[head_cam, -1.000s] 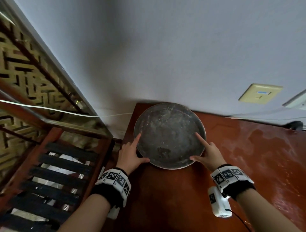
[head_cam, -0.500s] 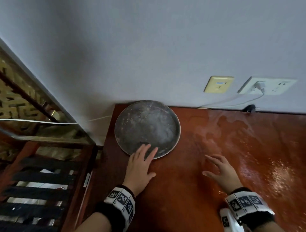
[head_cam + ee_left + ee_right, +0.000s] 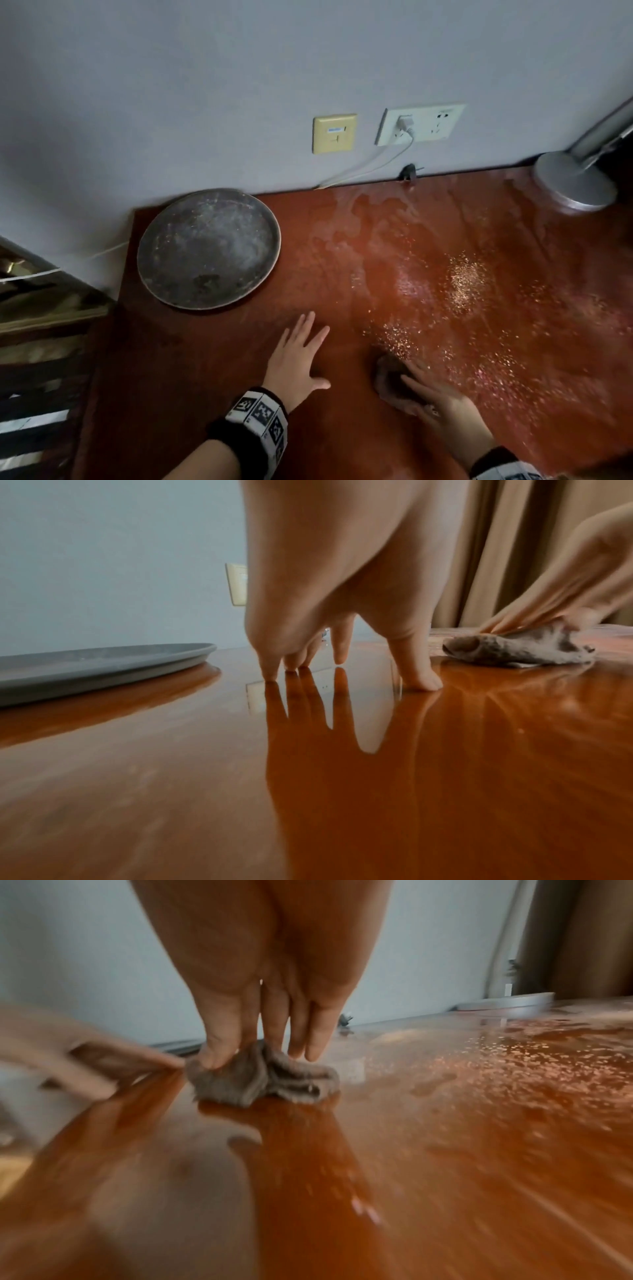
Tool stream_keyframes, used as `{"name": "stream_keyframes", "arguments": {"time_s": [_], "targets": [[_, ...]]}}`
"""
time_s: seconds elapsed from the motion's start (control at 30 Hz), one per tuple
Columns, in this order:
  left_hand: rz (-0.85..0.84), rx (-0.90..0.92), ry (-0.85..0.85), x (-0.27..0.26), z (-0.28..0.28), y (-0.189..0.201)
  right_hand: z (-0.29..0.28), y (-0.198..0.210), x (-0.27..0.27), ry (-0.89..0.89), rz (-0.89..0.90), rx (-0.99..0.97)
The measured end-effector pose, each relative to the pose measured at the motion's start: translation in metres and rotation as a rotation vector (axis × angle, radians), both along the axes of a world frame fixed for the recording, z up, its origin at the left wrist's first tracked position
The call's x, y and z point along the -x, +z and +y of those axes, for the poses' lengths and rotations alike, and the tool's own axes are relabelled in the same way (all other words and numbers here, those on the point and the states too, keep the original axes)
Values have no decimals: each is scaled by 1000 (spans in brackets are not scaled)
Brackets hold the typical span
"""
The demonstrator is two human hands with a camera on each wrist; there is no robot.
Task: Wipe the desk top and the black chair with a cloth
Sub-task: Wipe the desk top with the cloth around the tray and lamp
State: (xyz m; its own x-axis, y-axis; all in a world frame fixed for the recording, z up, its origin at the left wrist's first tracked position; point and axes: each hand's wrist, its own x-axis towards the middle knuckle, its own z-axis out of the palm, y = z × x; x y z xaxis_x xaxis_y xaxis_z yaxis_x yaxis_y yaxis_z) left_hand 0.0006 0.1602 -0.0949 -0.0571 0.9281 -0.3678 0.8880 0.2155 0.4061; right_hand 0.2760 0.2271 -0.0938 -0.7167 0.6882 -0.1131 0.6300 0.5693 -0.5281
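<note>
The reddish-brown desk top (image 3: pixel 342 274) fills the head view. My left hand (image 3: pixel 298 356) lies flat on it with fingers spread, fingertips (image 3: pixel 270 674) touching the glossy wood. To its right sits a crumpled grey-brown cloth (image 3: pixel 388 377), also in the wrist views (image 3: pixel 514 650) (image 3: pixel 260 1080). My right hand (image 3: pixel 435 404) rests on the cloth, which is bunched between thumb and fingers (image 3: pixel 311 1042). The black chair is out of view.
A round grey tray (image 3: pixel 209 246) sits in the desk's far left corner by the wall. A silver lamp base (image 3: pixel 575 185) stands far right. Wet smears and glinting specks (image 3: pixel 462 284) cover the right half. Dark slatted furniture (image 3: pixel 41 377) lies off the left edge.
Both hands left the tray and drew back toward the near edge. The left hand now lies flat on the wood and the right hand has come down on the cloth. The view swung right.
</note>
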Motion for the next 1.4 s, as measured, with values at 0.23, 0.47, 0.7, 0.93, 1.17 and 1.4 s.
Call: {"name": "stream_keyframes", "arguments": {"time_s": [0.23, 0.47, 0.7, 0.93, 1.17, 1.4], "targets": [[7, 64, 57, -9, 5, 6, -5, -4, 9, 132, -66, -164], [11, 105, 158, -22, 3, 13, 40, 3, 42, 305, -184, -234], [10, 77, 318, -36, -8, 13, 70, 21, 109, 252, -295, -176], [-2, 121, 502, -23, 1, 9, 52, 6, 105, 654, -307, -216], [-63, 108, 580, -15, 18, 15, 157, 37, 152, 389, -502, -221], [-88, 44, 573, 1, 58, 14, 81, -3, 117, 777, -436, -221]]}}
